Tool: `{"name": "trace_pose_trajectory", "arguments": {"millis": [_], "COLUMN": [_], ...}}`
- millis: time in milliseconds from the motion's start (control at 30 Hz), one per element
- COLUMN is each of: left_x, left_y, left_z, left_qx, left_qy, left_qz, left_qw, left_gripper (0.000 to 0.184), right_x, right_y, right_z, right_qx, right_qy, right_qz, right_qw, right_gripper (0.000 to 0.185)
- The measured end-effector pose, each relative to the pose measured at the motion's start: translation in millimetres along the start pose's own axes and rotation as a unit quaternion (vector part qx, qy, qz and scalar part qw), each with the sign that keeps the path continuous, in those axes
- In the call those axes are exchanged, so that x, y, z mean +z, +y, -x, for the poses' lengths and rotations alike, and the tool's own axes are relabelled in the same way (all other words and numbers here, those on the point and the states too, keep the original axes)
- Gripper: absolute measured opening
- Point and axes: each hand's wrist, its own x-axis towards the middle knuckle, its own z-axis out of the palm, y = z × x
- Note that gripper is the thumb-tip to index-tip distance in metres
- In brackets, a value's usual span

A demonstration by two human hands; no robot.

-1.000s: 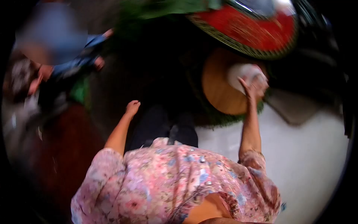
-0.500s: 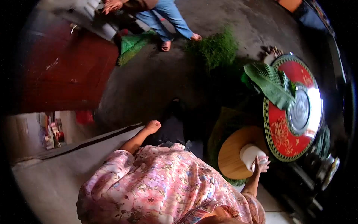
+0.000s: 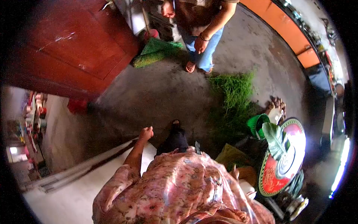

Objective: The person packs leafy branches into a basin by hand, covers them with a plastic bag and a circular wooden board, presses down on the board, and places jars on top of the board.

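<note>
My left hand (image 3: 147, 133) is held out over the dark floor with its fingers curled closed, and I make out nothing in it. Of my right hand (image 3: 235, 172) only a small part shows past the flowered blouse; its fingers are mostly hidden. Close by it are a white cylindrical thing (image 3: 247, 188) and a round wooden stool top (image 3: 248, 174), both partly covered by the blouse. Further right stands a round red table (image 3: 269, 177) with a patterned rim and a glass disc, and a large green leaf (image 3: 276, 141) lies across it.
Another person (image 3: 203, 22) stands ahead. A heap of green stalks (image 3: 236, 89) lies on the floor near a green basket (image 3: 257, 125). A red door (image 3: 71, 44) is at left, with a green mesh sack (image 3: 158, 50) beside it. Orange cabinets (image 3: 276, 20) line the far right.
My view has turned and shifted, and more of the other person and the cabinets shows. My right hand, earlier spread beside the white cylinder, is now mostly behind the blouse. My left hand stays closed.
</note>
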Motion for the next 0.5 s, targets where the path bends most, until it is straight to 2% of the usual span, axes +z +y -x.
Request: {"name": "trace_pose_trajectory", "arguments": {"millis": [100, 133, 200, 233, 300, 367, 433, 467, 500], "left_x": [-40, -53, -84, -87, -96, -107, -115, -98, -97], "left_y": [2, 4, -10, -14, 20, 42, 59, 74, 95], "left_z": [2, 0, -29, -33, -20, -19, -33, -36, -47], "left_qx": [0.034, 0.035, -0.069, -0.123, -0.112, -0.100, -0.095, -0.093, -0.090], "left_qy": [-0.011, -0.009, -0.107, -0.143, -0.109, -0.115, -0.123, -0.118, -0.120], "left_qz": [0.195, 0.210, 0.295, 0.333, 0.049, 0.004, -0.004, -0.007, -0.009], "left_qw": [0.980, 0.977, 0.947, 0.924, 0.986, 0.988, 0.988, 0.989, 0.989], "left_gripper": [0.025, 0.022, 0.025, 0.027, 0.042, 0.043, 0.045, 0.045, 0.046], "right_x": [27, 30, 36, 19, 42, 65, 83, 72, 84], "right_y": [-87, -112, -163, -216, -262, -287, -329, -277, -256], "right_z": [-47, -61, -85, -68, -83, -88, -76, -99, -115], "right_qx": [-0.053, -0.060, -0.062, -0.043, -0.037, -0.072, -0.006, -0.027, -0.044], "right_qy": [-0.016, -0.009, 0.013, 0.008, 0.003, -0.021, -0.041, -0.029, -0.012], "right_qz": [-0.099, -0.142, -0.199, -0.108, -0.156, -0.243, -0.252, -0.200, -0.145], "right_qw": [0.994, 0.988, 0.978, 0.993, 0.987, 0.967, 0.967, 0.979, 0.988], "right_gripper": [0.053, 0.050, 0.043, 0.043, 0.043, 0.044, 0.042, 0.041, 0.041]}}
